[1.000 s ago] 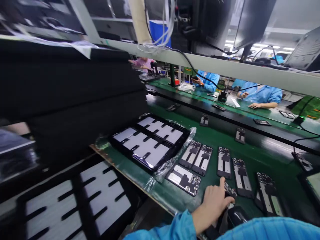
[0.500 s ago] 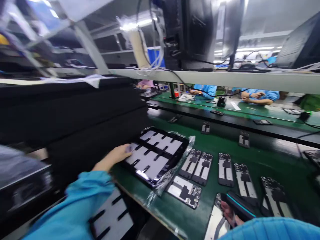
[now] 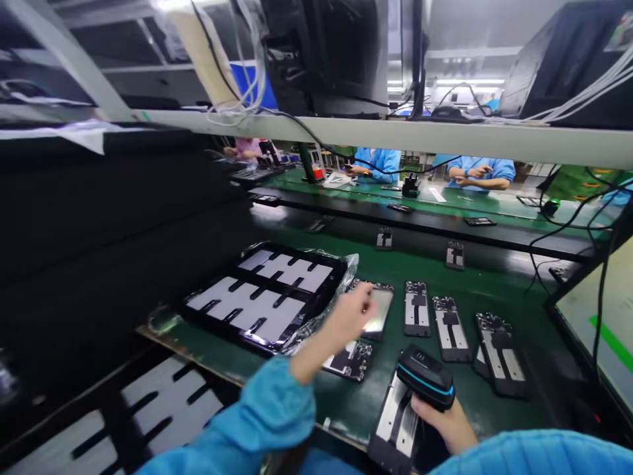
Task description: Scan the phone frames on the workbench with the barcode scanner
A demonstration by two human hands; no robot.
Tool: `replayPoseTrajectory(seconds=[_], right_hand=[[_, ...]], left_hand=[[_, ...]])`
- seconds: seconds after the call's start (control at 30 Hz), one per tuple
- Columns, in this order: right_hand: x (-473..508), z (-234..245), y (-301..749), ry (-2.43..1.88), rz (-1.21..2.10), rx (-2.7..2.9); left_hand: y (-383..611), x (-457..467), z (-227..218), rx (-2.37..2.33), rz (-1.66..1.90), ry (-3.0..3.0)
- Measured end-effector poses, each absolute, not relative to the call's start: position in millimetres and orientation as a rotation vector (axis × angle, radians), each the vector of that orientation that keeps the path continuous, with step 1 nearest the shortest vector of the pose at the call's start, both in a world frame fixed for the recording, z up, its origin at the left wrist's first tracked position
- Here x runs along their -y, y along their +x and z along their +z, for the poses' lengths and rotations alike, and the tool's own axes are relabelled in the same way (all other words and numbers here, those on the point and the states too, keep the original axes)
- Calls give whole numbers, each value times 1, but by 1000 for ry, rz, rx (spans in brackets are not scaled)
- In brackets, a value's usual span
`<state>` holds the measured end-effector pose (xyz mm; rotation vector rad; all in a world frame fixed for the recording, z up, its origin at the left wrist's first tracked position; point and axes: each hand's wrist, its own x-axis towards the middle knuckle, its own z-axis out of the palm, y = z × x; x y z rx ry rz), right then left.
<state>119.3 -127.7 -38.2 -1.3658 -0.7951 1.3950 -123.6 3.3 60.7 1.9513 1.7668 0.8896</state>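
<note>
My right hand is wrapped around a black handheld scanner with a blue stripe. The scanner hangs over an opened phone body at the table's front edge, hiding its upper end. My left hand has bent, slightly blurred fingers over a phone body with a shiny silver face. Whether those fingers grip it is unclear. Below that wrist another phone body lies sideways, partly covered by the hand. To the left sits a black tray with pale slots, edged with clear plastic film.
More phone bodies lie to the right, one upright, one slanted and an overlapping pair. A black conveyor runs behind. Dark stacked trays wall the left; a monitor stands right. Co-workers in blue sit opposite.
My left hand has left the tray and moved right, over the phone bodies. My right hand shows more clearly with the scanner. The whole view has shifted to the right.
</note>
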Motion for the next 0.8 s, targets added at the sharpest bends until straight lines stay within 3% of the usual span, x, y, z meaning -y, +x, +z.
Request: replayPoseTrajectory(seconds=[0.13,0.33,0.5,0.8], right_hand=[[125,-43,123,-1350,1423,932],[120,-54,134,-1321,1512,997],[107,-46,148,-1105,1639,842],[108,-45,151,-1178,1640,786]], left_hand=[[-62,9,12,-1365,920,1898],[-88,10,12,-1226,997,1576],[-79,53,-18,-1023,704,1380],[-74,105,-57,-1082,621,1799]])
